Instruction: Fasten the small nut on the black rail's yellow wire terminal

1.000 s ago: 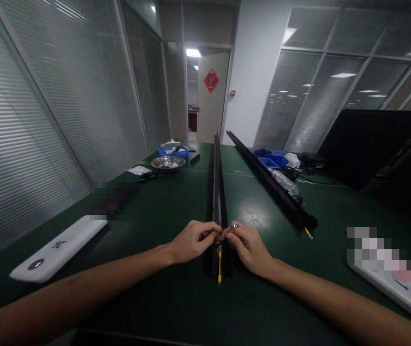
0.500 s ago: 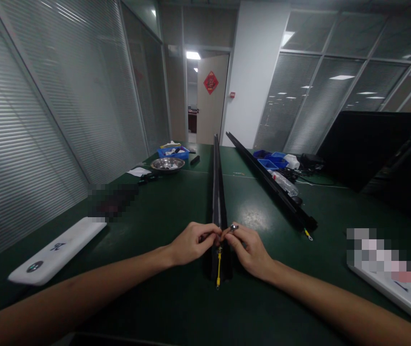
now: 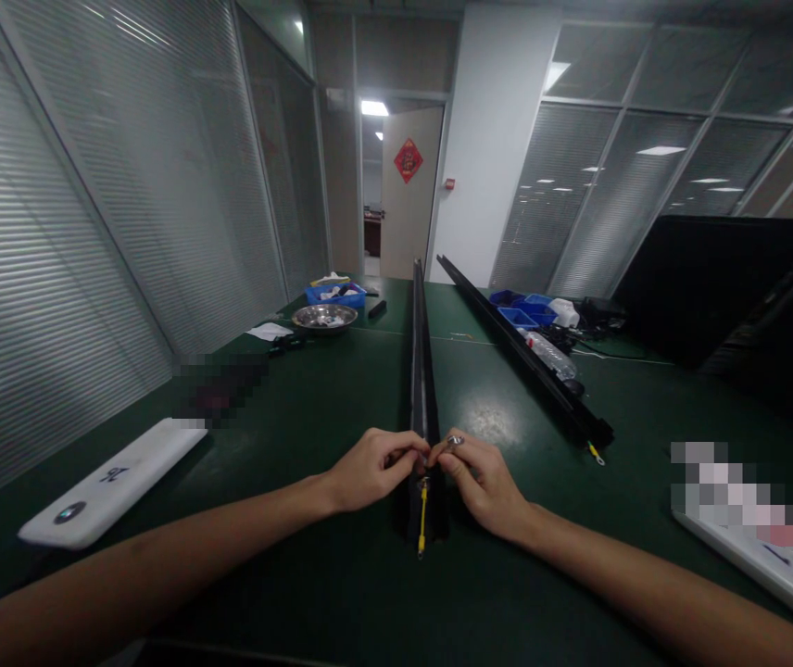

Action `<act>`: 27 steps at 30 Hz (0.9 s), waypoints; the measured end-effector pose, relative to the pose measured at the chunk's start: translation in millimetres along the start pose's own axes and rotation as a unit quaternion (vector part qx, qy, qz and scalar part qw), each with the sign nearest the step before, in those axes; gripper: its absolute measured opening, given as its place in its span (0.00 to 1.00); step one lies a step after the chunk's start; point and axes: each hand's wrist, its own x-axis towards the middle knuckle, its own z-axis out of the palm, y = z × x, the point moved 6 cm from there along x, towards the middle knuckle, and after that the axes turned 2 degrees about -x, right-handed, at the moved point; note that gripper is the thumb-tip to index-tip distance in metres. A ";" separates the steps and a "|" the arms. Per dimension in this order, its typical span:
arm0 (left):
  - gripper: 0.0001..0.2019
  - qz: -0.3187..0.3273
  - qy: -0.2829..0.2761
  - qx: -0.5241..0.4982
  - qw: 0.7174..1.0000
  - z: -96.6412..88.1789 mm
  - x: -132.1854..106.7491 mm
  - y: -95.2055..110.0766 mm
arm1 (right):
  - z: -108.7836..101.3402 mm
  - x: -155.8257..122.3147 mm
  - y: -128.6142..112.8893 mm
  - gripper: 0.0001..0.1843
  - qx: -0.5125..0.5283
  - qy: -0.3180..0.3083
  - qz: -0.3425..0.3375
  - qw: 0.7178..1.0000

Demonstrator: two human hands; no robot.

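A long black channel-shaped rail (image 3: 420, 371) lies lengthwise on the green table, pointing away from me. At its near end, my left hand (image 3: 377, 470) pinches its thumb and fingers together over the channel. My right hand (image 3: 481, 480), with a ring on a finger, meets it from the other side, also in a pinch. Whatever sits between the fingertips is too small and hidden to name. Just below them a short yellow wire (image 3: 423, 519) with a metal ring terminal runs along the rail's near end.
To the right lies a second black rail (image 3: 528, 357) with a yellow ring-terminal lead (image 3: 597, 453). Behind it are blue bins (image 3: 516, 318) and a plastic bottle (image 3: 550, 356). A metal bowl (image 3: 325, 319) stands back left. White long objects (image 3: 111, 482) flank me; a large black panel (image 3: 723, 287) stands right.
The fingers of my right hand have shifted very slightly at the rail. My left hand stays in nearly the same place, and the rail has not visibly moved.
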 end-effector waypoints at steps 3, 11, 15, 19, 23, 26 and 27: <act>0.11 0.006 -0.004 0.000 1.000 0.4 -0.3 0.1 | 1.0 0.4 -0.7 0.15 -0.009 -0.003 0.006 1.000; 0.12 0.005 -0.006 -0.005 1.000 0.9 -0.8 -1.7 | 1.5 0.2 -1.7 0.14 -0.013 -0.006 0.011 1.000; 0.12 0.003 -0.006 -0.004 1.000 0.2 -0.7 -2.6 | 0.8 0.3 0.5 0.16 -0.001 -0.009 0.006 1.000; 0.11 0.003 -0.002 -0.005 1.000 0.3 -0.7 -2.9 | -0.3 0.4 -0.8 0.15 -0.001 -0.009 0.011 1.000; 0.12 0.007 0.002 0.003 1.000 0.6 -0.5 -2.0 | -0.6 0.6 -4.2 0.14 -0.015 -0.007 0.009 1.000; 0.12 0.003 0.005 0.014 1.000 0.1 -0.4 -0.8 | 0.0 0.7 -4.0 0.15 -0.022 -0.006 0.010 1.000; 0.12 0.002 0.005 0.015 1.000 -0.2 -0.3 -0.1 | 0.3 0.6 -3.5 0.15 -0.023 -0.007 0.010 1.000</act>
